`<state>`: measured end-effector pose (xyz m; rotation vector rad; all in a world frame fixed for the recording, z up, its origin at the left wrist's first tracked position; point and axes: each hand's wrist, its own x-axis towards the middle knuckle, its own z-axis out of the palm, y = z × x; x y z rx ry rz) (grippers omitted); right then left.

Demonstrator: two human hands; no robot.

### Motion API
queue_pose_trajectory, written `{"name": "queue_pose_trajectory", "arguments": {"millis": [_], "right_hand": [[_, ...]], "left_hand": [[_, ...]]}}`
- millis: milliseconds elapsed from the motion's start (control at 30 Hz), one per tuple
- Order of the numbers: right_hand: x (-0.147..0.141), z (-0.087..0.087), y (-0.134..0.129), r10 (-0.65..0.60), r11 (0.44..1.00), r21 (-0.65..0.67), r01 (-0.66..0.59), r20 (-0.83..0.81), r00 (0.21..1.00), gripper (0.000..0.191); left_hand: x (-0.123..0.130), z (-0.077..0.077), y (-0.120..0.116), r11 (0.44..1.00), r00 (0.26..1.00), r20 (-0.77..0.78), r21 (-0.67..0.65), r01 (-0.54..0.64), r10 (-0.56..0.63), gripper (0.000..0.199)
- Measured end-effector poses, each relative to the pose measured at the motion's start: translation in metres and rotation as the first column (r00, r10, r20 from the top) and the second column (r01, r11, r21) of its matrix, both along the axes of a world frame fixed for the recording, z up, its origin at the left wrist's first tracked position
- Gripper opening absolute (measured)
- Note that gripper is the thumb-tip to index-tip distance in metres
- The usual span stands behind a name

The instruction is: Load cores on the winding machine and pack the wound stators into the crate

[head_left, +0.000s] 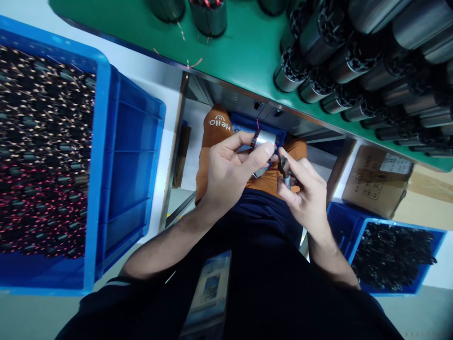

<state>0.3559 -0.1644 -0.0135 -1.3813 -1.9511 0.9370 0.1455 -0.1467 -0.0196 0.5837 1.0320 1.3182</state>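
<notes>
My left hand (231, 167) holds a silvery metal cylinder (265, 138) with dark ends, thumb and fingers wrapped round it above my lap. A reddish wire sticks up from the cylinder's left end. Just to the right, my right hand (306, 184) is closed on a small hand tool (284, 166), dark at the head with a light blue part lower down. The tool's head is close to the cylinder's right end; whether they touch I cannot tell.
A green table (244, 56) above carries many metal cylinders (357, 61). A large blue crate (102, 165) of wired parts stands left. At right are a cardboard box (375, 182) and a blue bin (357, 236) of black parts.
</notes>
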Motion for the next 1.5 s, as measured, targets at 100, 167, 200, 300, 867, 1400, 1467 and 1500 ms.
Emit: {"name": "queue_pose_trajectory", "arguments": {"millis": [100, 167, 200, 300, 867, 1400, 1467, 1500], "right_hand": [[0.004, -0.015, 0.008, 0.037, 0.987, -0.157, -0.026, 0.068, 0.997, 0.064], [0.01, -0.029, 0.012, 0.061, 0.98, -0.194, -0.034, 0.134, 0.989, 0.077], [0.014, -0.038, 0.014, 0.068, 0.981, -0.192, -0.034, 0.17, 0.983, 0.085], [0.026, -0.064, 0.02, 0.086, 0.985, -0.168, -0.044, 0.25, 0.964, 0.097], [0.019, -0.078, 0.046, 0.233, 0.955, -0.27, -0.119, 0.442, 0.867, 0.103], [-0.007, -0.068, 0.029, 0.28, 0.942, -0.272, -0.197, 0.311, 0.908, 0.092], [-0.02, -0.061, 0.026, 0.267, 0.945, -0.259, -0.199, 0.261, 0.928, 0.085], [-0.026, -0.058, 0.026, 0.26, 0.945, -0.262, -0.197, 0.231, 0.938, 0.079]], "left_hand": [[-0.014, -0.008, -0.001, 0.994, 0.994, -0.066, -0.054, -0.09, 0.087, 0.058], [-0.044, -0.008, -0.013, 0.991, 0.978, -0.172, -0.044, -0.123, 0.114, 0.054], [-0.064, -0.007, -0.023, 0.989, 0.957, -0.255, -0.01, -0.147, 0.14, 0.051], [-0.144, 0.006, -0.067, 0.93, 0.71, -0.602, 0.243, -0.274, 0.366, 0.044], [-0.296, -0.029, -0.159, 0.973, -0.218, -0.96, -0.139, -0.182, -0.178, 0.017], [-0.278, 0.014, -0.144, 0.967, -0.138, -0.987, 0.117, -0.226, 0.087, 0.04], [-0.258, 0.03, -0.119, 0.929, -0.117, -0.943, 0.329, -0.169, 0.313, 0.032], [-0.245, 0.038, -0.102, 0.902, -0.093, -0.912, 0.409, -0.135, 0.4, 0.029]]}}
